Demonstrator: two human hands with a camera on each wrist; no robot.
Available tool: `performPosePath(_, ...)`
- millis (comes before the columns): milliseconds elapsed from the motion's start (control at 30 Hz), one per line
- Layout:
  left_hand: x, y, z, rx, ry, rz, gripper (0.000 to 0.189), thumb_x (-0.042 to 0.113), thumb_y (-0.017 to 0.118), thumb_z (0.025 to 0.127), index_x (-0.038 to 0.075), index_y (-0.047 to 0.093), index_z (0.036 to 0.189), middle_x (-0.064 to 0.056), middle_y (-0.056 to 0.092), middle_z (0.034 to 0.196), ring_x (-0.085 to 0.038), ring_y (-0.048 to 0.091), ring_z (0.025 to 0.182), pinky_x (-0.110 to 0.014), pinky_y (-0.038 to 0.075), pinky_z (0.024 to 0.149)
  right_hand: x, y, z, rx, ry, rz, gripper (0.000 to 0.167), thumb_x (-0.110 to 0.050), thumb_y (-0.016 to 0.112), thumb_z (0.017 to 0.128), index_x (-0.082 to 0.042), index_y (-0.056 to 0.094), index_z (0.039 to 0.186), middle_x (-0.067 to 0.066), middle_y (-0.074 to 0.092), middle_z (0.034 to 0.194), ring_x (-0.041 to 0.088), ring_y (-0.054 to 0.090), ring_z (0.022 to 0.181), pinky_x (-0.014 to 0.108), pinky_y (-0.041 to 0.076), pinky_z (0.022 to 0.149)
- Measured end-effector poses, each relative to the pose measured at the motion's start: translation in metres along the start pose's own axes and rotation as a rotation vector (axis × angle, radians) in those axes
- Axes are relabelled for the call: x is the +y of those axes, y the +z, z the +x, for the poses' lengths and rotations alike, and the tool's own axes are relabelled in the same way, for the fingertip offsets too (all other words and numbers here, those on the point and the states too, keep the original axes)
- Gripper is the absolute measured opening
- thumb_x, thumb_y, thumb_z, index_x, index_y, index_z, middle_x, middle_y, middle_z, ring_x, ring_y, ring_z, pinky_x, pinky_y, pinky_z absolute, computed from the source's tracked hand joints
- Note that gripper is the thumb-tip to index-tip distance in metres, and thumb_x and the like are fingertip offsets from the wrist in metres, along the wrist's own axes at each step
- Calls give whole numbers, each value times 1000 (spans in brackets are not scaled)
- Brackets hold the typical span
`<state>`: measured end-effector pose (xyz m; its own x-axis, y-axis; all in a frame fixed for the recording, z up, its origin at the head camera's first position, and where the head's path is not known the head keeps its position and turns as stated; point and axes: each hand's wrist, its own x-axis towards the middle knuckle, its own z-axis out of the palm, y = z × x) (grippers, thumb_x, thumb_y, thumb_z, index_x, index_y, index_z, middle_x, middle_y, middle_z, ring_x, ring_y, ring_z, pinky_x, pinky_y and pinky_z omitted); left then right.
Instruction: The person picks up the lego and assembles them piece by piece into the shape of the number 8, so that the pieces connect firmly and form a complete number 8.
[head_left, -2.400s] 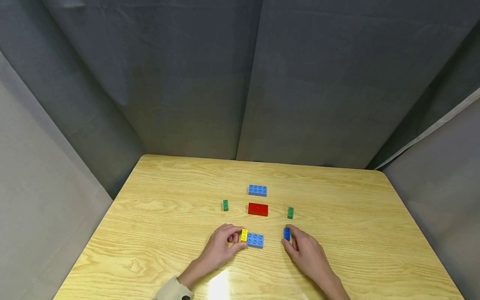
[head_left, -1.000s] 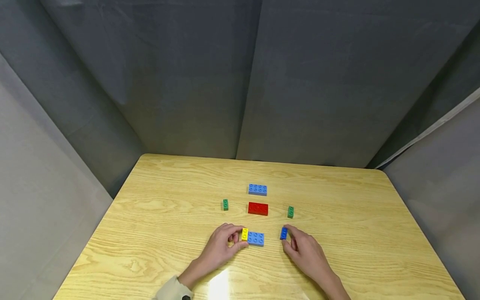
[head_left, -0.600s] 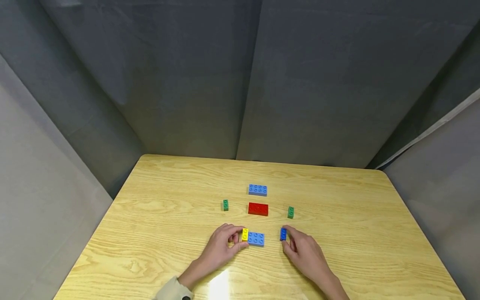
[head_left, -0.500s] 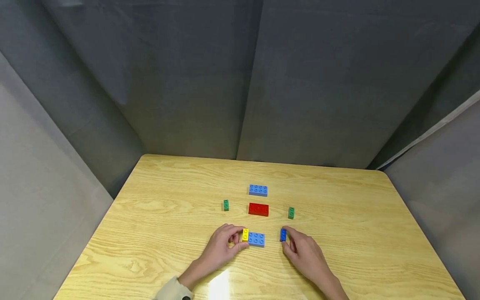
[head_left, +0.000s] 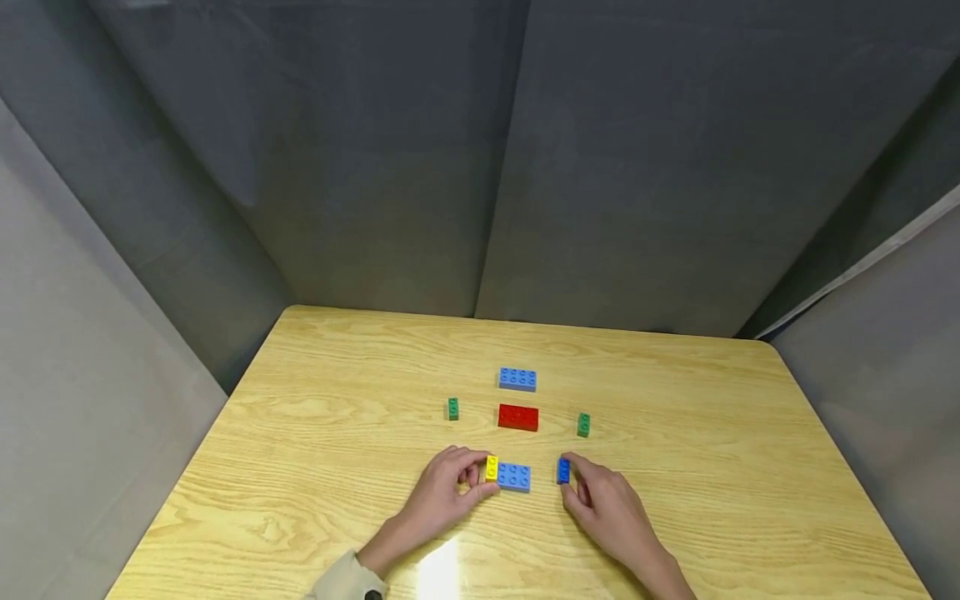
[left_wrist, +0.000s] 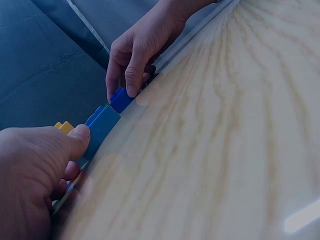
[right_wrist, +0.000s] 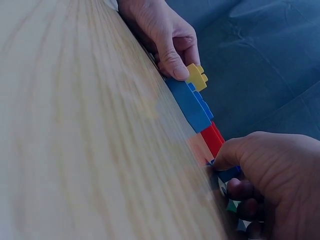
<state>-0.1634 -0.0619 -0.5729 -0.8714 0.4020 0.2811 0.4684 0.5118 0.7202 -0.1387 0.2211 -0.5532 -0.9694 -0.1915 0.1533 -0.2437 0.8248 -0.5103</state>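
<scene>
My left hand [head_left: 450, 485] pinches a small yellow toy brick [head_left: 492, 468] between thumb and fingers. That brick [right_wrist: 196, 77] stands on the left end of a light blue eight-stud-size brick [head_left: 514, 477], and the thumb also lies along the blue brick's end in the left wrist view. To the right, across a short gap, my right hand [head_left: 609, 508] holds a small dark blue brick [head_left: 563, 471] by its two ends, thumb at the near end. The dark blue brick [left_wrist: 120, 100] is low at the table surface.
Behind the hands lies a red brick [head_left: 517, 417], and farther back another light blue brick [head_left: 517, 379]. Small green bricks flank the red one, on the left [head_left: 453, 409] and on the right [head_left: 583, 425]. Grey curtains [head_left: 390, 167] surround the wooden table [head_left: 330, 383].
My right hand has shifted a little left with the dark blue brick, narrowing the gap to the light blue brick. My left hand keeps its grip almost in place.
</scene>
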Motion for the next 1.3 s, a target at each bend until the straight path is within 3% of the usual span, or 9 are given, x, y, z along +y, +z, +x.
performPosePath(400,-1,1,-1,12,17,32,49,34,84,90,8,71,129,10,58,80,-7,48,78,-23,43,75,-2,0,0,-23,18,8,45,-17,79,92,-10,68,135,-16,43,64,0,36,54,21,30,52)
performPosePath(800,-2,1,-2,-13,1,53,47,32,83,92,7,71,129,11,57,80,-6,47,78,-23,43,75,-3,1,-2,23,-18,30,39,-18,77,94,-7,71,130,-18,43,64,-1,35,52,20,29,50)
performPosePath(1300,-2,2,-1,-4,17,57,49,35,85,89,8,72,128,12,57,81,-5,47,78,-23,43,75,-5,-1,-1,-64,38,83,40,-23,73,100,-10,67,138,-16,45,64,1,37,52,21,30,52)
